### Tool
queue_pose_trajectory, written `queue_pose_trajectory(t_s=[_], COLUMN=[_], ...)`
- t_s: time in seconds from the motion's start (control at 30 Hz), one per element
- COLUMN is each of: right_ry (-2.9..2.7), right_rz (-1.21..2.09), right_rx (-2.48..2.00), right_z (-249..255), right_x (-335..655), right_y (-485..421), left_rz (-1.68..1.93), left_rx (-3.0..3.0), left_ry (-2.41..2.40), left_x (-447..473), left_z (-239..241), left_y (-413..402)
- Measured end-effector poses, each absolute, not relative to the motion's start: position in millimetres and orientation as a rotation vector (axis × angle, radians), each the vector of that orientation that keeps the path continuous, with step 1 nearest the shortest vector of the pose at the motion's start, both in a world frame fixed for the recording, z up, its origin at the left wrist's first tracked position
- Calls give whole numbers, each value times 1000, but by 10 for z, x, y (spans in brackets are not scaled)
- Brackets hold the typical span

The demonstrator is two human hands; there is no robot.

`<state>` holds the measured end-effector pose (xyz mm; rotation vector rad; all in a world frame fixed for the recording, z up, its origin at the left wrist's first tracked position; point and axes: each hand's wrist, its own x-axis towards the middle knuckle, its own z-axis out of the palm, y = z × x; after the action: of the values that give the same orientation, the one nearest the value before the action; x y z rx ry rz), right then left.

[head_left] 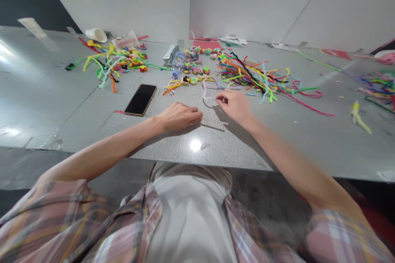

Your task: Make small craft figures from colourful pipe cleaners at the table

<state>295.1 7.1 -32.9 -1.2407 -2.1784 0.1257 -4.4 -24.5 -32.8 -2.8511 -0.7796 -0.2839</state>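
My left hand [180, 116] rests low over the table with its fingers pinched together. A thin, straight, pale stick [215, 121] runs from its fingertips to the right; its exact kind is unclear. My right hand [233, 104] is closed, thumb against fingers, on the end of a bent pale lilac pipe cleaner [205, 90]. Just beyond that hand lies a loose pile of coloured pipe cleaners [256, 74]. Small twisted pipe-cleaner pieces [194, 79] are lined up behind the lilac one.
A phone [140, 99] lies left of my left hand. Further back are a plastic bottle [178, 65] on its side, another pipe-cleaner heap [114, 59] and a tipped paper cup [96, 35]. A yellow pipe-cleaner piece [359, 117] lies at right. The table's front edge is near my body.
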Motion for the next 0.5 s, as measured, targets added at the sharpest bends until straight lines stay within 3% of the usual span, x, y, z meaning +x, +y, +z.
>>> queue_pose_trajectory(t_s=[0.27,0.5], right_ry=[-1730,-1604], right_rz=[444,519], right_rx=[-1053,-989], right_z=[-222,-202], right_x=[2988,2996], right_y=[84,87], left_rz=[-340,-584], left_rx=[-2964,-2865], left_ry=[-794,-1245], left_x=[-63,-76], left_z=[-301,-362], left_y=[-193,-149])
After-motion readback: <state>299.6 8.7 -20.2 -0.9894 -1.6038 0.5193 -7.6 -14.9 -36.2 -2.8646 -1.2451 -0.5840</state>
